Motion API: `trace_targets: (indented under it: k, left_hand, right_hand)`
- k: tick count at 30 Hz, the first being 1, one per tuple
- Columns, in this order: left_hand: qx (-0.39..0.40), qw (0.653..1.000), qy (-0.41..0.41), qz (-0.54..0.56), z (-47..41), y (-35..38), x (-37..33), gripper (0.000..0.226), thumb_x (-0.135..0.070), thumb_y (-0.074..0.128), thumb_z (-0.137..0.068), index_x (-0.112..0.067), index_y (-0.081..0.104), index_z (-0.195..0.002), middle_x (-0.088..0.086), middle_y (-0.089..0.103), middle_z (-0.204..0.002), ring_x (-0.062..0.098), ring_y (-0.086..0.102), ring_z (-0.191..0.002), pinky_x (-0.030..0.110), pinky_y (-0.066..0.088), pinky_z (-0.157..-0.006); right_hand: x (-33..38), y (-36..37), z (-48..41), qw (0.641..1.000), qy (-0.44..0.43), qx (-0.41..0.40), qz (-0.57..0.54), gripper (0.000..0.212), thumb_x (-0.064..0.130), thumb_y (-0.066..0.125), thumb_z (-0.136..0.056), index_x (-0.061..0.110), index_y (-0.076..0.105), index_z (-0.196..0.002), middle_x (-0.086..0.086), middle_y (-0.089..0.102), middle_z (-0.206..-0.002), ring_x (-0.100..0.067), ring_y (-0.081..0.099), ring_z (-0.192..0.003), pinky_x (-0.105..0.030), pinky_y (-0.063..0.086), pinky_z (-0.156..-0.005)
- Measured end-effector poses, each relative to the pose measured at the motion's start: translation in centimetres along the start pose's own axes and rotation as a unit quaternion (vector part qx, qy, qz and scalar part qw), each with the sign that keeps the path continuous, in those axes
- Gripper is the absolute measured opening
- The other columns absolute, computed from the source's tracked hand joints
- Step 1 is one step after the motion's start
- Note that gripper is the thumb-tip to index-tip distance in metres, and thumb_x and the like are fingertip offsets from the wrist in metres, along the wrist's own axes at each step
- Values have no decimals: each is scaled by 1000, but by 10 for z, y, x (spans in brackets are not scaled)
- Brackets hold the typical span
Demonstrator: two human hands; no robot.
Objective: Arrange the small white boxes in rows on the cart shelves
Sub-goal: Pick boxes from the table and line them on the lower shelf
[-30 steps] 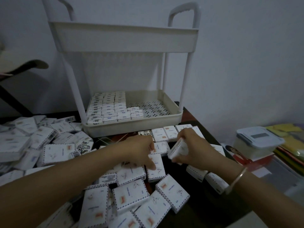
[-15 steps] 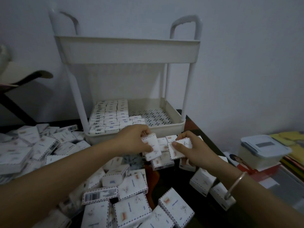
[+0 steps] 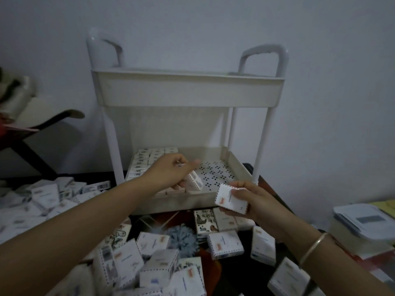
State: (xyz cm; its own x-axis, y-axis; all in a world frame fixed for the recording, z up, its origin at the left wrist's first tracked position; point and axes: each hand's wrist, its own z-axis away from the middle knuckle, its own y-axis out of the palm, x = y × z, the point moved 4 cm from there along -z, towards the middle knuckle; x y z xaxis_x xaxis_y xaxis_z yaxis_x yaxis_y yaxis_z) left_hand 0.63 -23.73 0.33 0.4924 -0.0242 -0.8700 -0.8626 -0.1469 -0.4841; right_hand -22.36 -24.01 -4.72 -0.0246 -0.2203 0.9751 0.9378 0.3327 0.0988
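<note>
Dim room, pale wall at rear: a white two-tier cart (image 3: 188, 90) stands on a dark table (image 3: 237, 274), and you work at its lower shelf (image 3: 171, 201). Your left hand (image 3: 168, 171) reaches over the shelf's front rim, thumb and curled fingers gripping one small white box (image 3: 195, 182), forefinger stretched out toward the perforated floor. That box sits tilted, low over the front of the shelf, just right of the packed rows (image 3: 147, 159) that fill the shelf's left side. The right half of the floor shows bare holes. Upper shelf contents can't be seen from this angle.

Your right hand (image 3: 254, 201) hangs outside the cart, just in front of the rim's right end, fingers & thumb wrapped round a second box (image 3: 232, 198), its printed face turned toward you. A thin bangle (image 3: 313, 245) rings that wrist.

Loose boxes (image 3: 156, 261) lie heaped across the table, front & left, some flat, some on edge, many blurred. At far right, a lidded plastic container (image 3: 363, 227).
</note>
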Motion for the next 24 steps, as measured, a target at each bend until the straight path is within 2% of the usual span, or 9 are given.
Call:
trace_targets:
  k: [4, 6, 8, 12, 16, 19, 21, 22, 24]
  left_hand:
    - [-46, 994, 45, -88, -25, -13, -1, 16, -35, 64, -87, -21, 62, -80, -3, 70, -81, 17, 69, -73, 35, 57, -69]
    - [-49, 981, 76, -172, -36, -18, -4, 3, -27, 60, -87, -25, 60, -85, -8, 60, -95, 11, 60, -84, 28, 48, -68]
    - [-37, 966, 113, -228, -48, -19, -5, 23, -18, 60, -84, -28, 56, -104, -5, 51, -105, 10, 52, -87, 21, 39, -66]
    - [-23, 957, 151, -247, -67, -16, -2, 68, -7, 60, -81, -25, 34, -141, 2, 56, -107, 20, 57, -96, 29, 47, -75]
    - [-21, 959, 120, -256, -82, -8, 13, 64, -8, 63, -83, -21, 34, -138, 3, 62, -116, 19, 60, -100, 29, 51, -79]
    - [0, 961, 100, -258, -90, -3, 29, 50, -8, 61, -84, -22, 45, -128, 1, 63, -121, 18, 60, -102, 25, 47, -76]
    - [23, 963, 89, -255, -94, -1, 38, 41, -10, 61, -84, -23, 52, -123, -2, 63, -119, 17, 60, -102, 27, 50, -78]
    - [42, 962, 87, -254, -95, 0, 43, 37, -12, 61, -85, -22, 55, -120, -4, 64, -116, 16, 61, -100, 29, 51, -80]
    - [80, 958, 93, -258, -96, 4, 49, 28, -15, 61, -85, -21, 61, -113, -4, 66, -109, 15, 62, -96, 34, 53, -85]
  right_hand:
    - [6, 1, -18, 999, -11, 6, 34, 26, 11, 58, -92, 22, 67, -114, -9, 67, -118, -27, 64, -107, -40, 53, -90]
    - [10, 1, -25, 994, -27, -2, 110, 27, 16, 59, -93, 31, 68, -113, -3, 70, -114, -22, 65, -105, -37, 51, -92]
    - [13, 1, -33, 989, -37, -5, 145, 32, 16, 61, -92, 37, 65, -117, 2, 71, -110, -18, 67, -101, -36, 52, -93]
    - [22, 1, -51, 985, -77, -10, 151, 45, 12, 54, -97, 40, 52, -132, -3, 66, -119, -22, 64, -108, -43, 48, -100]
    - [29, 9, -74, 984, -87, -35, 154, 48, 2, 37, -96, 38, 56, -122, -11, 59, -125, -24, 59, -106, -39, 51, -89]
    - [34, 19, -91, 971, -94, -73, 208, 16, 38, 44, -97, 42, 56, -106, 3, 61, -109, -17, 60, -93, -28, 46, -66]
    - [38, 23, -102, 954, -129, -75, 259, 50, 77, 54, -74, 42, 51, -109, 13, 62, -97, -5, 63, -81, -26, 51, -59]
    - [40, 24, -107, 938, -151, -89, 298, 66, 84, 60, -61, 42, 48, -110, 14, 63, -95, -3, 65, -75, -27, 54, -58]
    - [44, 26, -119, 915, -177, -117, 343, 64, 73, 72, -56, 43, 46, -105, 12, 64, -91, -4, 66, -68, -31, 58, -58]
